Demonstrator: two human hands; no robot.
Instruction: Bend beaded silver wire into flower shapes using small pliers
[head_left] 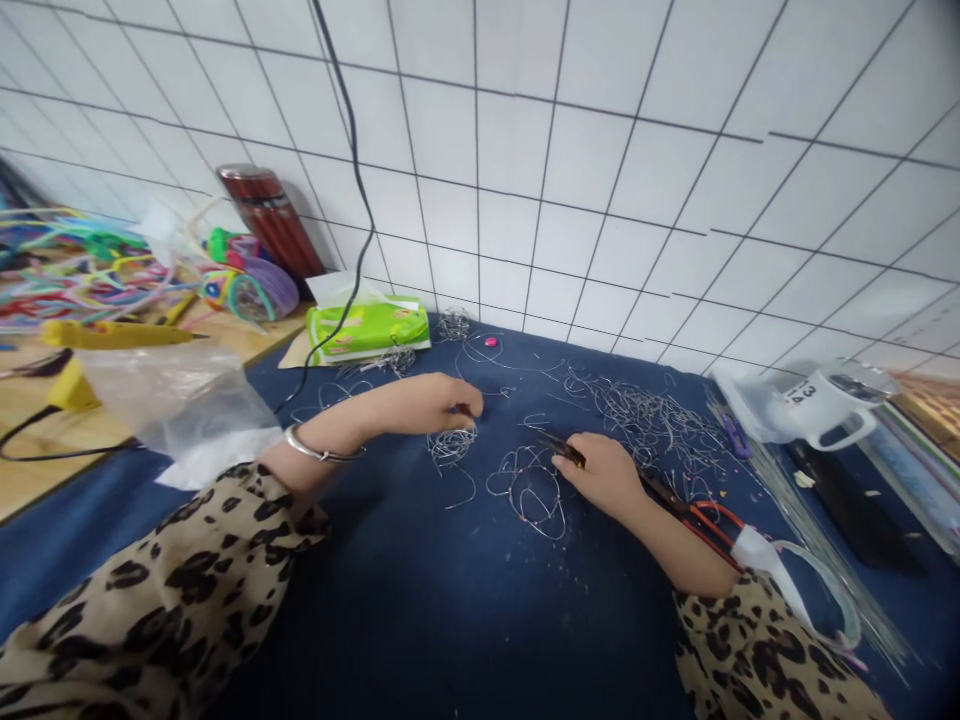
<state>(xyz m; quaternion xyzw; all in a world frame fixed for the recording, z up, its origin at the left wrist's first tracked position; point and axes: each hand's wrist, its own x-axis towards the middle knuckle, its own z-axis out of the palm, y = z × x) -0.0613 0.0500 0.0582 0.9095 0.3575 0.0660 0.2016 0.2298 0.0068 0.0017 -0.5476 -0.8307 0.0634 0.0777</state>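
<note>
My left hand (431, 402) hovers over a small tangle of silver wire (452, 445), fingers curled together. Whether it grips a wire end is hidden by the fingers. My right hand (604, 472) is closed round dark-jawed pliers (564, 450), whose thin tips point left towards a short bent wire (534, 422). Just below the pliers, loose loops of thin wire (534, 495) lie on the dark blue cloth (450, 620). A large heap of cut wire pieces (652, 415) spreads beyond my right hand.
Red-handled cutters (712, 525) lie beside my right forearm, near a bundle of straight wires (832, 560). A white mug (821, 405) stands at right. Towards the left are a green tissue pack (367, 328), a red flask (274, 220), a yellow glue gun (112, 335) and a plastic bag (180, 395).
</note>
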